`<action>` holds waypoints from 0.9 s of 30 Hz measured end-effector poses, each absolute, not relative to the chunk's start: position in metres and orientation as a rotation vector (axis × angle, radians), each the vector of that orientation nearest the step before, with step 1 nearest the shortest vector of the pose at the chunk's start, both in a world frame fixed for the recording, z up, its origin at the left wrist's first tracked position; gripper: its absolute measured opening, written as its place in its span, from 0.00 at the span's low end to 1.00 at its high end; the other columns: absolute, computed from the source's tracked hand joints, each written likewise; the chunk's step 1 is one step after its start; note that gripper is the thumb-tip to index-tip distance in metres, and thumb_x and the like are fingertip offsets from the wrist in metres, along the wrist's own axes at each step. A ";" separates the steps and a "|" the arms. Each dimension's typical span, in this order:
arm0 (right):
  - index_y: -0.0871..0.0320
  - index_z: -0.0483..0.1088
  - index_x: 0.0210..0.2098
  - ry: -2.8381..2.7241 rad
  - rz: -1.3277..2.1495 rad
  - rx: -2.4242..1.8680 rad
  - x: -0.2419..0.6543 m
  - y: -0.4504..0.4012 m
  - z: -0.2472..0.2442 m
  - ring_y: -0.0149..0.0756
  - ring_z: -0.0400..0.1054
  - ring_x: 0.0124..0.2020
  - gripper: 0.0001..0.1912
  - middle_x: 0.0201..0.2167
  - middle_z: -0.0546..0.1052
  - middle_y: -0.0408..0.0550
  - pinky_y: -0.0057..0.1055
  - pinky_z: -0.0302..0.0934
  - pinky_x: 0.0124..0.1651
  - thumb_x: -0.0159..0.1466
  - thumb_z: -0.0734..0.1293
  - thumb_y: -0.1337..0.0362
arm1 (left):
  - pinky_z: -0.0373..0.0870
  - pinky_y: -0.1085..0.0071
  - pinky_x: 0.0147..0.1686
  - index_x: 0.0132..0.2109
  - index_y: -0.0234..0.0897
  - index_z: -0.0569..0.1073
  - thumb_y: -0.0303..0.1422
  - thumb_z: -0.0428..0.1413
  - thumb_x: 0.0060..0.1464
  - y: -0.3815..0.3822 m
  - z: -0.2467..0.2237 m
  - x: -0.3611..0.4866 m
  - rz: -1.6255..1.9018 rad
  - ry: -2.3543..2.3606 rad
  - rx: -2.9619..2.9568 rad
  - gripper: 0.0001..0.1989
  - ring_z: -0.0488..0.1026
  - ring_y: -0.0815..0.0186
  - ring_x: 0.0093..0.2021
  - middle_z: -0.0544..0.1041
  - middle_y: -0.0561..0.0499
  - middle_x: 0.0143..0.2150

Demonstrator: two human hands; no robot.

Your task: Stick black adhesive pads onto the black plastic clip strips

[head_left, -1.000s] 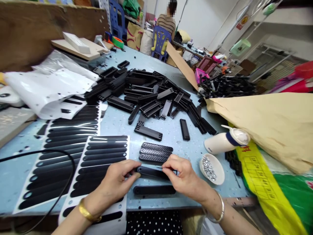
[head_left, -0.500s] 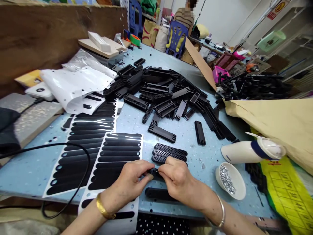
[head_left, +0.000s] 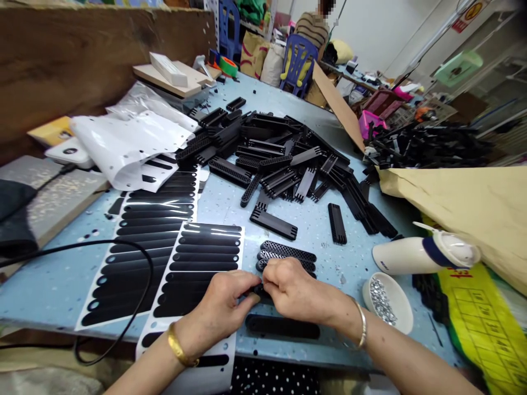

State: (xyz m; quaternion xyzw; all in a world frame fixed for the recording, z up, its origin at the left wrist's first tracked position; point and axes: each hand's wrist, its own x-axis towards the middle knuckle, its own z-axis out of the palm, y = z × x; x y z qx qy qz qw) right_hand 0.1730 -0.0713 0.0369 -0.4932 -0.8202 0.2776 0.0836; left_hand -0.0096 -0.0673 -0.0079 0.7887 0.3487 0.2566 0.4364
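Near edge: smooth black round-ended bar (head_left: 282, 327), flat on blue speckled table (head_left: 329, 351). Just beyond, left hand (head_left: 225, 302) pinches similar dark bar's (head_left: 265, 297) end; right hand (head_left: 288, 289) fingers narrow over it, grip hidden. Probably light, stiff, slick; hold long edges.

L arm (head_left: 144, 362): in from 7 o'clock, reaching twd 1.
L wrist (head_left: 185, 337): approx. straight.
L hand (head_left: 226, 302): thumb + index tips close tog., pointing to 3 o'clock.
R arm (head_left: 403, 348): in from 4 o'clock, reaching twd 10.
R hand (head_left: 290, 291): palm down, fingers bent, tips partly hidden.
Gap: hands v. near e/o, R at L's 3 o'clock.
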 end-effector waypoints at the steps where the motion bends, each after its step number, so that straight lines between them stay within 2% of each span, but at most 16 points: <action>1: 0.59 0.65 0.19 -2.445 0.868 -1.494 0.172 -0.069 0.038 0.30 0.62 0.24 0.11 0.22 0.70 0.44 0.28 0.55 0.29 0.55 0.64 0.77 | 0.67 0.72 0.32 0.35 0.36 0.77 0.24 0.52 0.53 -0.067 -0.009 -0.009 0.634 0.867 1.964 0.09 0.73 0.66 0.29 0.77 0.51 0.29; 5: 0.60 0.68 0.20 -2.413 1.115 -1.525 0.170 -0.063 0.047 0.31 0.65 0.26 0.10 0.22 0.73 0.44 0.26 0.56 0.30 0.55 0.65 0.76 | 0.64 0.73 0.29 0.31 0.35 0.75 0.23 0.52 0.52 -0.068 -0.013 -0.009 0.649 0.867 1.976 0.08 0.71 0.68 0.27 0.75 0.53 0.26; 8: 0.61 0.69 0.20 -2.403 1.106 -1.570 0.170 -0.064 0.050 0.32 0.66 0.28 0.08 0.23 0.73 0.45 0.27 0.56 0.31 0.54 0.66 0.76 | 0.64 0.73 0.28 0.32 0.35 0.76 0.24 0.52 0.53 -0.068 -0.014 -0.009 0.653 0.858 1.963 0.08 0.70 0.68 0.27 0.75 0.53 0.26; 10: 0.61 0.70 0.21 -2.344 1.087 -1.598 0.171 -0.066 0.049 0.32 0.66 0.28 0.08 0.23 0.74 0.46 0.27 0.57 0.31 0.55 0.66 0.76 | 0.65 0.73 0.29 0.35 0.36 0.77 0.24 0.54 0.50 -0.068 -0.013 -0.009 0.632 0.888 1.932 0.08 0.71 0.68 0.27 0.76 0.53 0.27; 13: 0.62 0.72 0.23 -2.232 1.069 -1.580 0.175 -0.070 0.045 0.31 0.65 0.26 0.08 0.24 0.74 0.46 0.26 0.57 0.30 0.56 0.65 0.76 | 0.67 0.74 0.30 0.44 0.36 0.77 0.23 0.58 0.46 -0.068 -0.010 -0.010 0.646 0.929 1.854 0.15 0.72 0.68 0.29 0.78 0.53 0.30; 15: 0.63 0.73 0.24 -2.197 1.026 -1.548 0.177 -0.075 0.042 0.30 0.65 0.25 0.07 0.23 0.73 0.46 0.25 0.57 0.29 0.56 0.66 0.76 | 0.68 0.73 0.32 0.45 0.37 0.77 0.25 0.60 0.47 -0.068 -0.008 -0.010 0.686 0.872 1.834 0.16 0.73 0.68 0.31 0.79 0.52 0.34; 18: 0.63 0.74 0.25 -2.175 0.983 -1.484 0.179 -0.081 0.039 0.30 0.65 0.25 0.07 0.23 0.73 0.45 0.25 0.57 0.30 0.56 0.66 0.76 | 0.69 0.73 0.33 0.40 0.37 0.79 0.27 0.57 0.54 -0.066 -0.007 -0.009 0.697 0.768 1.897 0.07 0.74 0.67 0.32 0.78 0.51 0.33; 22: 0.62 0.76 0.26 -2.142 0.976 -1.436 0.184 -0.082 0.042 0.30 0.66 0.26 0.07 0.23 0.74 0.44 0.25 0.59 0.31 0.57 0.67 0.76 | 0.71 0.73 0.35 0.39 0.37 0.79 0.26 0.53 0.58 -0.062 -0.009 -0.007 0.671 0.718 1.951 0.10 0.76 0.67 0.34 0.79 0.50 0.34; 27: 0.61 0.76 0.28 -1.968 0.989 -1.540 0.223 -0.084 0.053 0.28 0.67 0.25 0.09 0.22 0.74 0.41 0.23 0.60 0.30 0.59 0.64 0.76 | 0.74 0.75 0.36 0.41 0.40 0.79 0.30 0.54 0.59 -0.057 -0.013 -0.008 0.675 0.708 2.020 0.09 0.78 0.66 0.36 0.81 0.51 0.37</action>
